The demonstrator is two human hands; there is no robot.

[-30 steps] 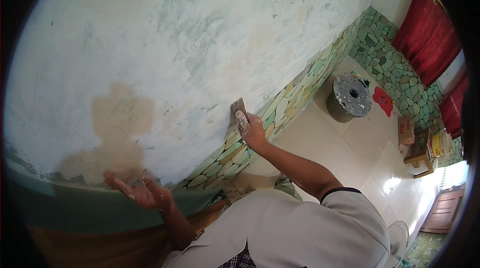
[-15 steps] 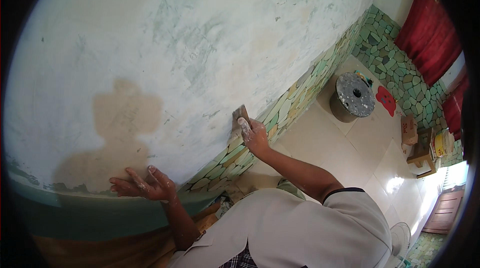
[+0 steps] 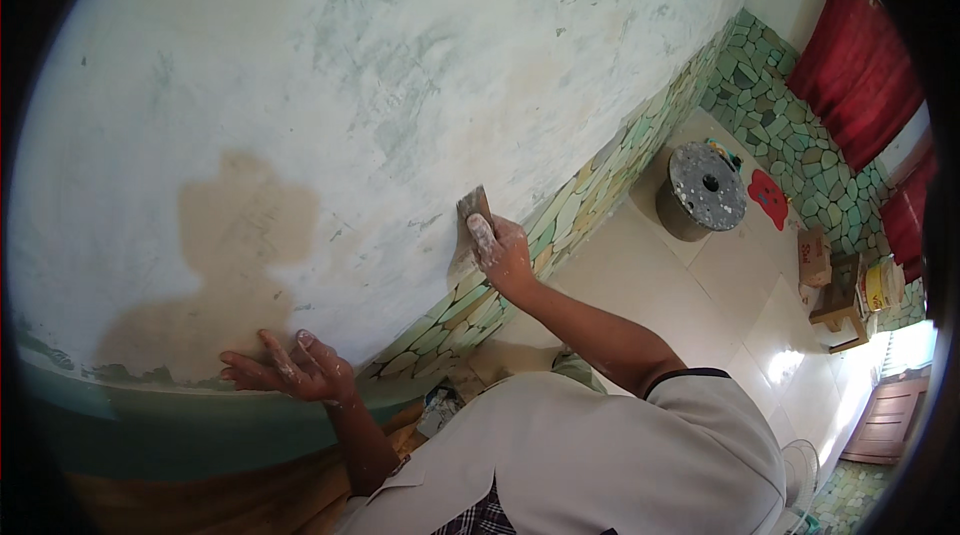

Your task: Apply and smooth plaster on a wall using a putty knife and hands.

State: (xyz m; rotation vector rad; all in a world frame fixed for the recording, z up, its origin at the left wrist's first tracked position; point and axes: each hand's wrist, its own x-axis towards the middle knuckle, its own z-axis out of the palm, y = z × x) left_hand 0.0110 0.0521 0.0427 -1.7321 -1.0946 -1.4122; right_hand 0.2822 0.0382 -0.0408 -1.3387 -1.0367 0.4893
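Observation:
My right hand (image 3: 500, 253) grips a putty knife (image 3: 474, 203), thumb along its blade, close against the white-coated wall (image 3: 400, 125) just above the stone-patterned border. Whether the blade's edge touches the wall I cannot tell. White smears cover the thumb and knuckles. Lower left, my left hand (image 3: 300, 373) is held palm up with fingers spread, white residue on the fingertips and nothing in it. It is near the wall's lower part, where the white coat meets a dark green band (image 3: 200, 425). Green patches show through the coat.
A grey bucket (image 3: 708, 190) with a spattered lid stands on the tiled floor (image 3: 660, 305). Beyond it are a red mat (image 3: 768, 200), a cardboard box (image 3: 814, 257), a wooden stool (image 3: 840, 320) and red curtains (image 3: 865, 65). A fan (image 3: 800, 475) is at lower right.
My right hand and the putty knife have moved slightly up and left along the wall, with the blade turned a little. My left hand stays almost where it was.

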